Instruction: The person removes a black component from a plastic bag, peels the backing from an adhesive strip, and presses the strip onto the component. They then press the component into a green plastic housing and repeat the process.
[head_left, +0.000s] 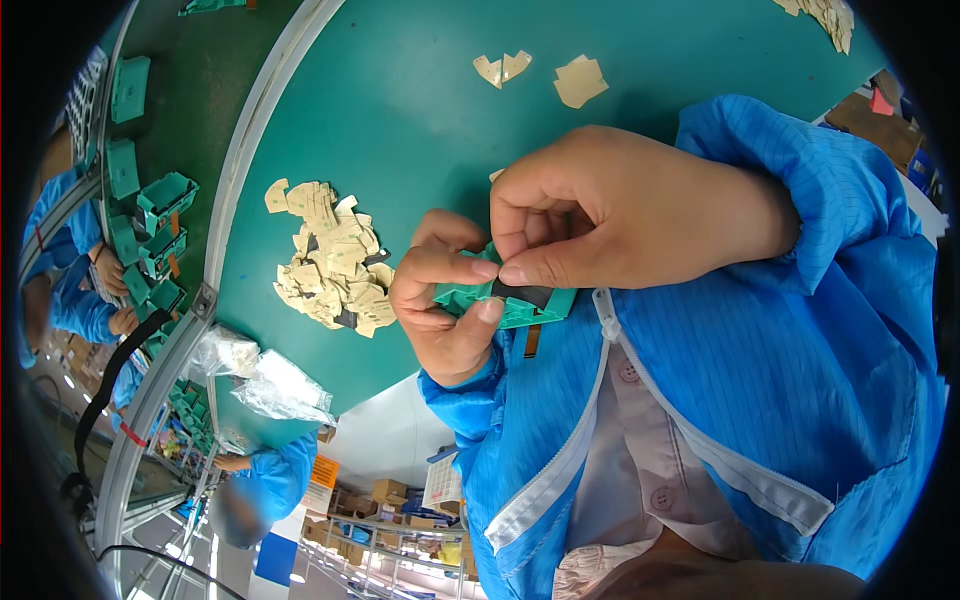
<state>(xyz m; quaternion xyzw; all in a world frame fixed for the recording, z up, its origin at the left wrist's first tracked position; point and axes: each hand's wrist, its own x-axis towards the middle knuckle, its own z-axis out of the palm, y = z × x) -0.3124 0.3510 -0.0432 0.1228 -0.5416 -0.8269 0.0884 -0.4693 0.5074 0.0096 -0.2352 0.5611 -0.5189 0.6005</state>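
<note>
My left hand (447, 335) is closed around a green plastic housing (515, 316), held up close to my jacket front. A narrow orange-brown strip (532, 342) hangs from the housing's lower side. On the housing lies a thin black piece (528, 294). My right hand (630, 210) reaches over from the right, thumb and forefinger pinched at the black piece's upper edge. The left thumb and forefinger tips are close beside that pinch. The fingers hide part of the housing and the exact contact.
A heap of cream backing-paper pieces (335, 265) lies on the green table (400, 120). Farther back are cream scraps (580, 82). Clear plastic bags (282, 385) sit by the metal frame (212, 245). Beyond it, co-workers in blue sleeves (85, 300) work beside green housings (168, 195).
</note>
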